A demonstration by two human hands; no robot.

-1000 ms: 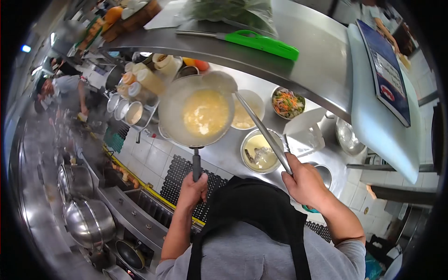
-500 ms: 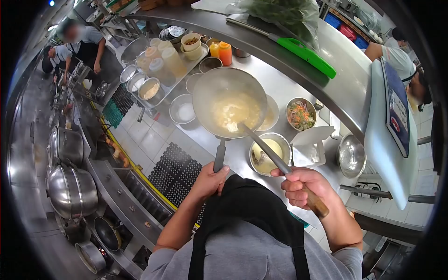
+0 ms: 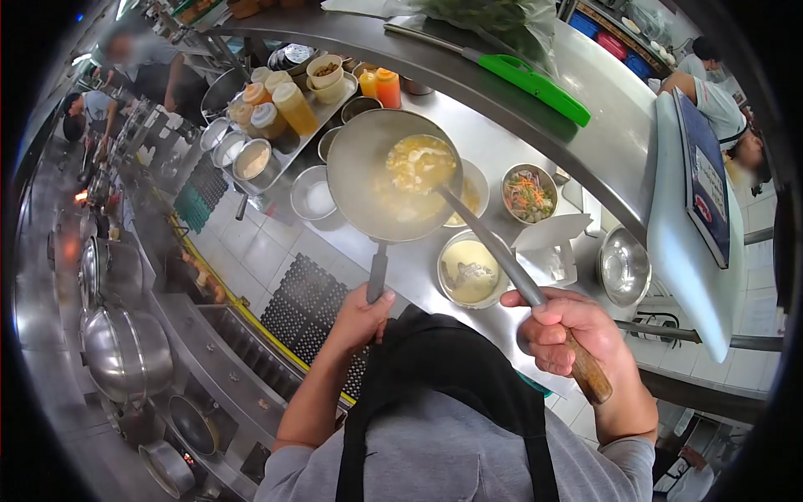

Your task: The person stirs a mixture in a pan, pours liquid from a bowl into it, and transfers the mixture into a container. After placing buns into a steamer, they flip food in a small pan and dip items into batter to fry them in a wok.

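Note:
My left hand (image 3: pixel 365 320) is wrapped around the dark handle of a wok (image 3: pixel 355 159), raised over the steel counter. Yellowish, steaming liquid food (image 3: pixel 418 167) with pale pieces lies in the wok's far right side. In my right hand (image 3: pixel 565 335) is a ladle (image 3: pixel 498 247) with a long metal shaft and a wooden grip. Its far end reaches into the wok at the right rim; the ladle's head is hard to make out in the food. Just below the shaft stands a metal bowl (image 3: pixel 442 280) of creamy yellow liquid. Behind the wok's right rim, another bowl (image 3: pixel 481 188) is partly hidden.
Around the wok stand a clear bowl (image 3: pixel 299 205), a bowl of shredded vegetables (image 3: pixel 529 194), an open white box (image 3: pixel 548 255) and squeeze bottles (image 3: pixel 387 89). A green-handled tool (image 3: pixel 535 88) lies on the raised shelf. Stoves and pots (image 3: pixel 125 351) line the left; people (image 3: pixel 146 63) stand farther off.
The food has shifted toward the wok's far right side. My right hand has moved slightly right and down with the ladle. More of the creamy bowl's contents shows.

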